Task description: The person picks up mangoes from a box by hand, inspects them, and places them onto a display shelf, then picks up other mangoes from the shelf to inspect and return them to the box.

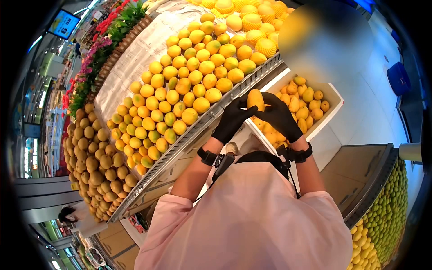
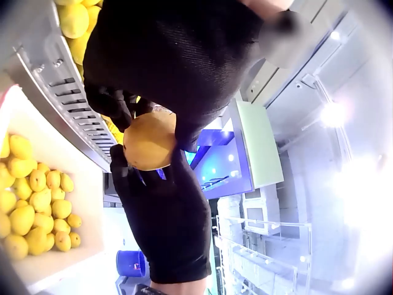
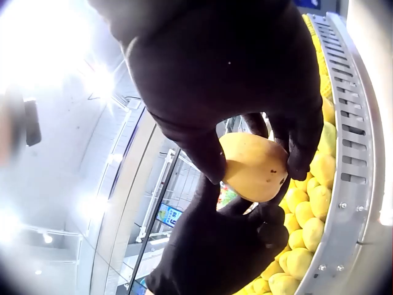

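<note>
A yellow mango (image 1: 255, 101) is held between two black-gloved hands, over the near edge of a white box (image 1: 333, 95) of mangoes. The left hand (image 1: 233, 118) and the right hand (image 1: 281, 118) grip it from opposite sides, fingers and thumbs curled round it. In the left wrist view the mango (image 2: 149, 140) shows its rounded end between the left hand (image 2: 172, 55) above and the right hand (image 2: 166, 215) below. Small dark spots mark the mango (image 3: 255, 167) in the right wrist view, where the right hand (image 3: 227, 67) is above and the left hand (image 3: 215, 246) below.
A sloped display of mangoes (image 1: 183, 85) lies behind a slotted metal rail (image 1: 193, 130). Kiwifruit-like brown fruit (image 1: 92, 164) is piled at the left. Green fruit (image 1: 390, 207) fills a stand at the lower right. A blue bin (image 1: 399, 78) stands on the floor.
</note>
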Demonstrator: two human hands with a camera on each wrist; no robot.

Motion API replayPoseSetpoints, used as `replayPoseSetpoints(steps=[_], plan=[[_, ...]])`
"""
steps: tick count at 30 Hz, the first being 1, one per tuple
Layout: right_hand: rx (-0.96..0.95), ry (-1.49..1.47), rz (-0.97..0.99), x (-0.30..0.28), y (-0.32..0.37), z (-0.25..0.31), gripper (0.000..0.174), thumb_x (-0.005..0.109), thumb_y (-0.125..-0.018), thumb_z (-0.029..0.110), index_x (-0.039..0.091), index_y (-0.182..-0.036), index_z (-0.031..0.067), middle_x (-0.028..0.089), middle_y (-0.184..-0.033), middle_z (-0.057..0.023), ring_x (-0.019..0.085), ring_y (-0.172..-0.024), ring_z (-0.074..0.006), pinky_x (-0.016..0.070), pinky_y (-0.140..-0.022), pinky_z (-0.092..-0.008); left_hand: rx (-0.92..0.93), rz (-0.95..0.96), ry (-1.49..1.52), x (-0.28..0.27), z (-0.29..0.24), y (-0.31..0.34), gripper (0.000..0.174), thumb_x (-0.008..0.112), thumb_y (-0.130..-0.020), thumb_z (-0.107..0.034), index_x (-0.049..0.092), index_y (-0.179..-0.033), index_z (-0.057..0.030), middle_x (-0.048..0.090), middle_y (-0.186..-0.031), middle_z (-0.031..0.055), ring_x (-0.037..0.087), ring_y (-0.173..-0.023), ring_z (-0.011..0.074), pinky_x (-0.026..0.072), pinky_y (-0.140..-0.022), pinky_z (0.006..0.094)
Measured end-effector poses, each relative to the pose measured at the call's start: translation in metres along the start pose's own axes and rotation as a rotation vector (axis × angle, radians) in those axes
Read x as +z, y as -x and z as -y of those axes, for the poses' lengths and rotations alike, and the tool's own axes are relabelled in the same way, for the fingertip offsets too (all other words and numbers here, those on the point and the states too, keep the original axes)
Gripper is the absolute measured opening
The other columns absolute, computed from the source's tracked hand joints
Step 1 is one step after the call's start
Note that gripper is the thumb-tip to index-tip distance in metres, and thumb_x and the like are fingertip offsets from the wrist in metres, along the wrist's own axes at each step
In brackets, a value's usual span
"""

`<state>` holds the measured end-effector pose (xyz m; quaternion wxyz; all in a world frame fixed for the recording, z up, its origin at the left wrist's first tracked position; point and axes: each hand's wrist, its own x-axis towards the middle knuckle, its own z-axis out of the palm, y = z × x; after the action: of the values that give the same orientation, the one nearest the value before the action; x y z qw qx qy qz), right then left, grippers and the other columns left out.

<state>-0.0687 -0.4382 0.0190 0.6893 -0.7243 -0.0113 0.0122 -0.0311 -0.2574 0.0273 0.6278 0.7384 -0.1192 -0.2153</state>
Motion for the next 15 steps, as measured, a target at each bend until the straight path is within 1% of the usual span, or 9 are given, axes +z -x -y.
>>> replayPoseSetpoints(steps=[3,4,6,7,8,9,11,13,15], plan=[[-0.007,-0.042,0.064,-0.005,0.005,0.012,0.062,0.077,-0.079,0.012,0.048,-0.133,0.0012,0.060,-0.119,-0.0136,0.063,-0.096,-0.0163,0.0523,-0.084,-0.0283,-0.069,0.007,0.160,-0.006,0.000,0.000,0.048,0.066,-0.090,-0.031,0.054,-0.124,0.0003,0.063,-0.107,0.0069,0.059,-0.091,0.0137,0.0485,-0.078,0.0253],[0.015,-0.113,0.069,-0.008,0.007,0.015,0.061,0.074,-0.080,0.010,0.047,-0.133,0.0011,0.060,-0.119,-0.0137,0.063,-0.096,-0.0162,0.0524,-0.084,-0.0282,-0.086,0.006,0.227,-0.008,0.002,-0.001,0.049,0.065,-0.090,-0.033,0.055,-0.124,0.0007,0.063,-0.106,0.0068,0.060,-0.089,0.0148,0.0488,-0.077,0.0256],[0.052,-0.253,0.085,-0.015,0.008,0.019,0.058,0.070,-0.081,0.004,0.046,-0.134,0.0010,0.060,-0.120,-0.0140,0.063,-0.094,-0.0159,0.0526,-0.083,-0.0279,-0.169,0.108,0.702,-0.012,0.015,-0.005,0.039,0.060,-0.094,-0.029,0.054,-0.122,-0.0026,0.063,-0.104,0.0035,0.060,-0.087,0.0145,0.0489,-0.076,0.0267],[0.042,-0.312,0.099,-0.017,0.008,0.025,0.055,0.063,-0.083,-0.002,0.045,-0.134,0.0009,0.060,-0.118,-0.0145,0.063,-0.093,-0.0161,0.0528,-0.081,-0.0271,-0.205,0.157,0.936,-0.015,0.019,-0.005,0.035,0.058,-0.095,-0.027,0.054,-0.121,-0.0042,0.063,-0.103,0.0018,0.060,-0.086,0.0144,0.0489,-0.075,0.0273],[0.064,-0.386,0.100,-0.018,0.011,0.035,0.049,0.060,-0.085,-0.002,0.046,-0.133,0.0008,0.062,-0.115,-0.0137,0.063,-0.090,-0.0154,0.0530,-0.077,-0.0263,0.016,0.119,0.491,-0.018,0.023,-0.005,0.034,0.056,-0.095,-0.026,0.054,-0.121,-0.0057,0.063,-0.104,0.0041,0.060,-0.089,0.0169,0.0490,-0.076,0.0286],[0.068,-0.373,0.082,-0.019,0.010,0.031,0.047,0.059,-0.086,-0.001,0.047,-0.132,0.0007,0.063,-0.112,-0.0130,0.063,-0.088,-0.0149,0.0529,-0.075,-0.0259,0.223,0.076,0.038,-0.020,0.026,-0.003,0.033,0.055,-0.094,-0.025,0.053,-0.122,-0.0072,0.063,-0.106,0.0065,0.061,-0.092,0.0194,0.0491,-0.078,0.0300],[0.074,-0.341,0.064,-0.027,0.010,0.023,0.041,0.057,-0.088,0.001,0.050,-0.129,0.0006,0.066,-0.106,-0.0109,0.062,-0.085,-0.0134,0.0531,-0.071,-0.0255,0.520,-0.009,-0.603,-0.026,0.019,0.004,0.031,0.053,-0.093,-0.025,0.053,-0.120,-0.0093,0.063,-0.108,0.0090,0.061,-0.097,0.0222,0.0486,-0.081,0.0330],[0.103,-0.319,0.051,-0.033,0.012,0.016,0.040,0.057,-0.089,0.003,0.051,-0.128,0.0016,0.066,-0.106,-0.0100,0.063,-0.085,-0.0141,0.0531,-0.073,-0.0256,0.720,-0.092,-0.965,-0.026,-0.001,0.014,0.028,0.054,-0.091,-0.025,0.054,-0.115,-0.0105,0.062,-0.109,0.0093,0.060,-0.101,0.0229,0.0475,-0.085,0.0364],[0.129,-0.320,0.037,-0.037,0.016,0.005,0.039,0.056,-0.089,0.005,0.052,-0.128,0.0024,0.065,-0.105,-0.0097,0.064,-0.084,-0.0148,0.0530,-0.073,-0.0258,0.718,-0.162,-0.990,-0.025,0.010,0.015,0.023,0.056,-0.089,-0.025,0.056,-0.108,-0.0108,0.062,-0.107,0.0075,0.061,-0.100,0.0230,0.0458,-0.087,0.0396]])
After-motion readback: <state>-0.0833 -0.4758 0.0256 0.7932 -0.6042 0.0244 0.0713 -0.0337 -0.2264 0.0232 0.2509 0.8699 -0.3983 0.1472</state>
